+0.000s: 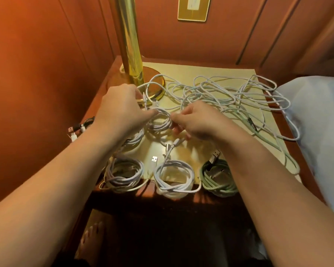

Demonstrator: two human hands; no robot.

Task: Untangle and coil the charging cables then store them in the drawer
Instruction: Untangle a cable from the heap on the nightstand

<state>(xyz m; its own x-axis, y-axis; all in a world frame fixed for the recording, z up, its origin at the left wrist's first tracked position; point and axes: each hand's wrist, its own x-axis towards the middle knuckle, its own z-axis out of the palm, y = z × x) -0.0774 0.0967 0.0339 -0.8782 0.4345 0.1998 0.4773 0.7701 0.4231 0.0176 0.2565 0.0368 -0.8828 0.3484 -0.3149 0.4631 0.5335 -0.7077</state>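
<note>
Both hands (158,116) pinch one small white coil (160,122) — tangle (220,93) behind.

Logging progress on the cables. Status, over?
Left hand and right hand both pinching one small white coil. Three finished coils at front edge. Big tangle still behind, unsorted. Drawer not in view.

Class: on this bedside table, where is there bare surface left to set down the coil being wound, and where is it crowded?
Bare: the patch between the white coil, green coil and right hand; also the back strip behind the tangle. Crowded: the front edge, the lamp base and the right side.
</note>
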